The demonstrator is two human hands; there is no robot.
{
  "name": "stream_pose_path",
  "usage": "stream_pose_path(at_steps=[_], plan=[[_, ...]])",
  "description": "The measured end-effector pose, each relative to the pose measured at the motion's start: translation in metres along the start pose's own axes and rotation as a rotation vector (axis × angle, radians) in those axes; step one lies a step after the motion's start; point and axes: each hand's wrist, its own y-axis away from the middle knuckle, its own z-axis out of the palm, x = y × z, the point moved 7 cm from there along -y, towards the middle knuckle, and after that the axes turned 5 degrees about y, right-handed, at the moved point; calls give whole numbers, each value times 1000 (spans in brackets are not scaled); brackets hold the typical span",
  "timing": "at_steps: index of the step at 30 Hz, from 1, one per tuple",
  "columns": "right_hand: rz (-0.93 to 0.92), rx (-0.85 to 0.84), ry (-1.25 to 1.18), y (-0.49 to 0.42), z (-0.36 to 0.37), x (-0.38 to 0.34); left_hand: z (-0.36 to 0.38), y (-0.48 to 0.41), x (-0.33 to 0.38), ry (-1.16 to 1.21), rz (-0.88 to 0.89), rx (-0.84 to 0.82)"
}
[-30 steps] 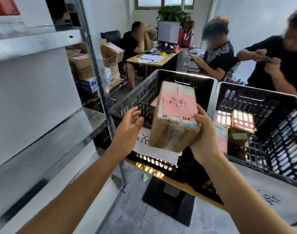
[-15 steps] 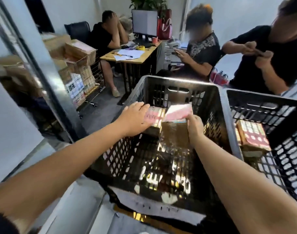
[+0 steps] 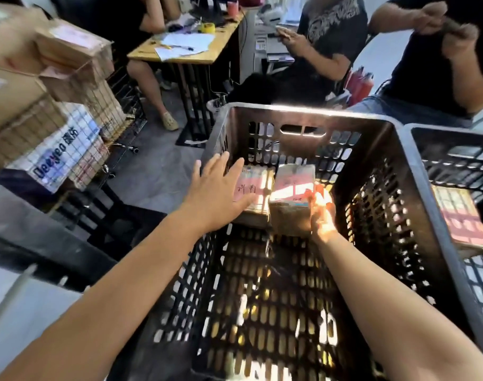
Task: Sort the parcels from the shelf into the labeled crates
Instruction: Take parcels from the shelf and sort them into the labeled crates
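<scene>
A black slatted crate (image 3: 399, 166) fills the middle of the view. Deep inside it my right hand (image 3: 321, 213) grips the right side of a cardboard parcel (image 3: 291, 199) with a pink label on top. Just left of it lies a second pink-labelled parcel (image 3: 258, 185) on the crate's floor. My left hand (image 3: 217, 193) hovers with fingers spread over the crate's left rim and partly covers that second parcel. Sunlight glares on my right hand.
A second black crate (image 3: 454, 138) stands to the right, with a labelled parcel (image 3: 462, 215) in it. A wire cart of cardboard boxes (image 3: 56, 111) is at the left. Three people sit around a desk (image 3: 179, 50) behind the crates. A grey shelf edge (image 3: 20, 224) runs at lower left.
The view has tilted down and moved closer to the crate. My right hand has lowered the parcel from above the crate down inside, beside the other parcel. My left hand has let go and spread open.
</scene>
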Motion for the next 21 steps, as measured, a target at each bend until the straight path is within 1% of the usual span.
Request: stream_pose_path(at_steps=[1, 3, 5, 6, 7, 10, 12, 13, 15, 17, 19, 21], plan=[[-1, -18, 4, 9, 2, -5, 1, 0, 0, -3, -3, -5], [-2, -41, 123, 14, 3, -9, 2, -1, 0, -22, -5, -26], [3, -112, 210, 10, 8, -8, 3, -1, 1, -39, -3, -36], [20, -113, 246, 8, 10, -8, 3, -1, 0, -43, -1, -35], [36, -108, 261, 8, 10, -11, 3, -1, 0, -45, 1, -31], [114, -101, 191, 5, 5, 2, 2, 0, 0, -44, 7, -21], [107, -156, 267, 12, 1, 9, 1, 1, 1, -42, 9, -18], [64, -168, 316, 19, -1, 4, 0, 1, 1, -36, 12, -16], [-103, -170, 438, 28, -4, -6, 0, 1, 2, -30, 16, -8], [-219, -208, 522, 41, 0, -14, 0, 1, 2, -27, 18, -6], [-262, -241, 596, 45, 6, -12, 0, 0, 2, -27, 20, -5], [-258, -261, 598, 43, 9, -14, 1, 0, 2, -29, 21, -5]])
